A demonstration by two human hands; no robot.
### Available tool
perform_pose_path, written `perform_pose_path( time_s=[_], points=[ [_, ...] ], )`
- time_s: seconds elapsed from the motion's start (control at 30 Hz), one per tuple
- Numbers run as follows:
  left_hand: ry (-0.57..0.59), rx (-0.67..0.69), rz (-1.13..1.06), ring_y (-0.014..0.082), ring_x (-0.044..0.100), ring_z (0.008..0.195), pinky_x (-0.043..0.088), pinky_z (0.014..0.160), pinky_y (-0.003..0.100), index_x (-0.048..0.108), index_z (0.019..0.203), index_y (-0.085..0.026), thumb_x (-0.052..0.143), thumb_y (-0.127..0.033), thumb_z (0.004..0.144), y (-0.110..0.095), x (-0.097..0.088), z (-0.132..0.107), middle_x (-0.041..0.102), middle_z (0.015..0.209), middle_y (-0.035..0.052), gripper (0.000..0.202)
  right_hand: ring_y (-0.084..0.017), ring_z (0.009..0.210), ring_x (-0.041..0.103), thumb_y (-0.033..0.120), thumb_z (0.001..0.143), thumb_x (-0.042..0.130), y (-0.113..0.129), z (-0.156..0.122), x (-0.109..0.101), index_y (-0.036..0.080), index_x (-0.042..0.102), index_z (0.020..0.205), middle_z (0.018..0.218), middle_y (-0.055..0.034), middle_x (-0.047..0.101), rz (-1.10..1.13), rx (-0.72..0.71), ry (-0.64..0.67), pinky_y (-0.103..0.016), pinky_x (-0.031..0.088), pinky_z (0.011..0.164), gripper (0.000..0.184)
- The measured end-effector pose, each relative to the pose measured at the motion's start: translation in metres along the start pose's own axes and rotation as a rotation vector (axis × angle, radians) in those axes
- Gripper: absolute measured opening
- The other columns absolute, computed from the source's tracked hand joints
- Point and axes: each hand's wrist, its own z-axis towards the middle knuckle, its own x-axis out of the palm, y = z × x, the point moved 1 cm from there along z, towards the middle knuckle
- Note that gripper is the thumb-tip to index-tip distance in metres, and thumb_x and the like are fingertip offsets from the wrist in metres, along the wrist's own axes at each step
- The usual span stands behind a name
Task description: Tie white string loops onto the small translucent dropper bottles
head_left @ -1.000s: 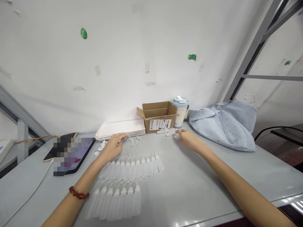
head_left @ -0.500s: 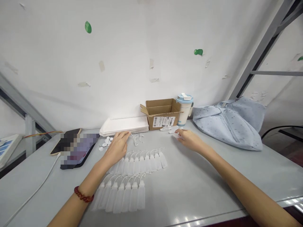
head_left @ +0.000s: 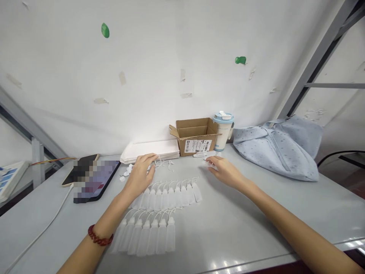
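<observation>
My left hand (head_left: 139, 171) is over thin curved white tubes (head_left: 167, 163), thumb and fingers apart, fingertips close to them. Small white caps (head_left: 125, 173) lie beside and partly beneath that hand. Between the fingers of my right hand (head_left: 225, 172) is a small translucent plastic bottle (head_left: 210, 164), mostly hidden by them. Another such bottle (head_left: 199, 155) lies just behind, before the cardboard box. Two rows of translucent bottles with curved tubes on top, a back row (head_left: 171, 198) and a front row (head_left: 152, 238), lie on the grey table; my left forearm covers their left ends.
A stack of white paper (head_left: 151, 148) lies against the wall, beside an open cardboard box (head_left: 198, 142) and a blue-lidded cup (head_left: 222, 133). Light blue patterned cloth (head_left: 276, 152) is at the right. Two phones (head_left: 99, 182) and a white cable (head_left: 45, 228) lie left.
My left hand has turned slightly, its thumb now apart from the fingers. My right hand has shifted a little left and nearer, and a bottle shows between its fingers.
</observation>
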Motion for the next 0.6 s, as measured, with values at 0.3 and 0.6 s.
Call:
perform_pose_path(
  time_s=[0.3, 0.6],
  points=[
    [0.196, -0.313, -0.649, 0.0189, 0.062, 0.084, 0.049, 0.078, 0.031, 0.066, 0.082, -0.018, 0.060, -0.030, 0.076, -0.048, -0.016, -0.006, 0.069, 0.087, 0.0033, 0.014, -0.018, 0.088, 0.059, 0.025, 0.086, 0.052, 0.046, -0.020, 0.004, 0.016, 0.056, 0.106, 0.100, -0.0081, 0.064, 0.446, -0.239, -0.026, -0.032, 0.047, 0.077, 0.022],
    [0.414, -0.379, -0.972, 0.0138, 0.060, 0.072, 0.049, 0.071, 0.028, 0.066, 0.088, -0.017, 0.065, -0.030, 0.075, -0.074, -0.010, -0.015, 0.066, 0.079, 0.0022, 0.018, -0.016, 0.082, 0.059, 0.023, 0.085, 0.054, 0.068, -0.034, 0.006, 0.017, 0.058, 0.106, 0.093, -0.0063, 0.065, 0.596, -0.321, -0.009, -0.029, 0.048, 0.072, 0.022]
  ],
)
